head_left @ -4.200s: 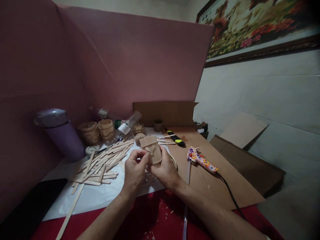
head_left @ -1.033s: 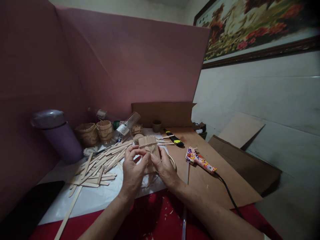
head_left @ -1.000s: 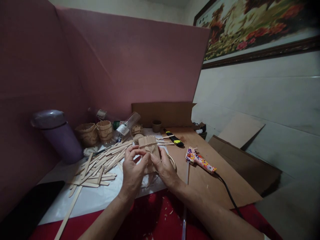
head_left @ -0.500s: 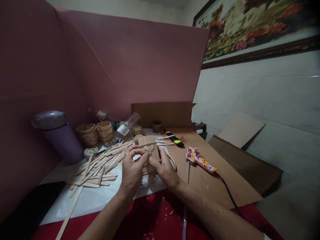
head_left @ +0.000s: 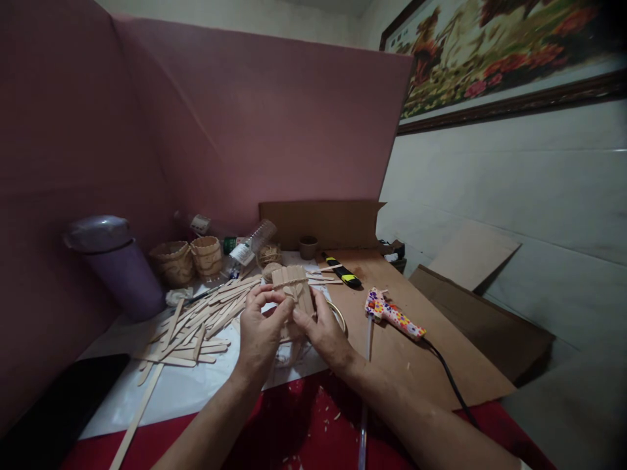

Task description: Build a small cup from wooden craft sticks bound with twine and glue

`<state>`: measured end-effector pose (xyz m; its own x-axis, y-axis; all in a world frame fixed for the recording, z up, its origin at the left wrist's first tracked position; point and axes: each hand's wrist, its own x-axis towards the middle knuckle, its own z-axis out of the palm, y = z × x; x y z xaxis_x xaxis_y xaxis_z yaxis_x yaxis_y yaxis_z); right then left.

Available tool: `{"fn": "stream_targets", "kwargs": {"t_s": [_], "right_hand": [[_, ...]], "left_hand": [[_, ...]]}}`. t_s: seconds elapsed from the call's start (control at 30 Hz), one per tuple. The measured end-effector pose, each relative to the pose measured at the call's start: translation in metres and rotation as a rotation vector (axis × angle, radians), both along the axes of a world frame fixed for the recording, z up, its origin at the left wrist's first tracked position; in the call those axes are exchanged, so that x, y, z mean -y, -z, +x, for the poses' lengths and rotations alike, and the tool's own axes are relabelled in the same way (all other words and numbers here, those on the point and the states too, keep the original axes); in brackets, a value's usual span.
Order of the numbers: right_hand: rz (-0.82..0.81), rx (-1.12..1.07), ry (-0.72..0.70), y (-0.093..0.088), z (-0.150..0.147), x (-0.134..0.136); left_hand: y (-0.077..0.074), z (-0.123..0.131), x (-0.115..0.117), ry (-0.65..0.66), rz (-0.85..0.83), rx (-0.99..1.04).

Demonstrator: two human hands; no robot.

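Observation:
I hold a small holder built from wooden craft sticks (head_left: 294,287) upright above the table, with both hands closed on it. My left hand (head_left: 260,333) grips its left side, thumb and fingers curled round the front. On its right side my right hand (head_left: 324,334) pinches it, the thumb pressed against the front face. A loose pile of craft sticks (head_left: 203,320) lies on white paper (head_left: 186,385) just left of my hands. A roll of tape (head_left: 339,315) shows partly behind my right hand.
A colourful glue gun (head_left: 394,314) with a black cord lies on brown cardboard (head_left: 416,346) to the right. A yellow-black cutter (head_left: 343,269), two small stick baskets (head_left: 189,258), a plastic bottle (head_left: 247,245), a purple flask (head_left: 120,267) and a pink backdrop (head_left: 245,130) stand behind.
My hands have sunk slightly with the stick holder and my fingers have shifted on its front; nothing else on the table has moved.

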<state>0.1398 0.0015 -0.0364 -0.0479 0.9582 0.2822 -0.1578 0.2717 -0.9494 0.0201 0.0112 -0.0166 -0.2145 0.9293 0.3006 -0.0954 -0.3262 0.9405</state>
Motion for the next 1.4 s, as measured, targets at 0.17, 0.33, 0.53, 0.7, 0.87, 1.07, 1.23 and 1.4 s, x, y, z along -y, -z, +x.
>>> {"fn": "stream_targets", "kwargs": {"t_s": [0.17, 0.33, 0.53, 0.7, 0.87, 1.07, 1.23, 1.4], "right_hand": [[-0.036, -0.040, -0.010, -0.003, 0.000, 0.000], [-0.084, -0.070, 0.001, -0.004, -0.001, -0.001], [-0.112, -0.149, -0.069, -0.001, -0.002, 0.001], [-0.067, -0.159, -0.091, -0.005, 0.001, 0.003], [-0.008, -0.080, -0.086, -0.016, -0.002, 0.007], [0.133, 0.345, 0.145, -0.023, 0.000, 0.007], [0.192, 0.768, 0.375, -0.027, 0.072, 0.010], [-0.067, 1.368, 0.535, -0.008, 0.152, 0.014]], "left_hand": [[0.000, -0.003, -0.003, 0.030, -0.051, 0.136], [-0.010, -0.011, -0.010, -0.040, -0.051, 0.510], [-0.012, -0.022, -0.018, 0.071, -0.333, 0.674], [-0.011, -0.012, -0.010, 0.343, -0.362, 0.587], [-0.016, -0.004, 0.001, 0.549, -0.384, 0.534], [-0.016, -0.007, 0.001, 0.462, -0.421, 0.587], [-0.011, -0.008, -0.002, 0.487, -0.366, 0.621], [-0.012, -0.008, -0.004, 0.455, -0.289, 0.707]]}}
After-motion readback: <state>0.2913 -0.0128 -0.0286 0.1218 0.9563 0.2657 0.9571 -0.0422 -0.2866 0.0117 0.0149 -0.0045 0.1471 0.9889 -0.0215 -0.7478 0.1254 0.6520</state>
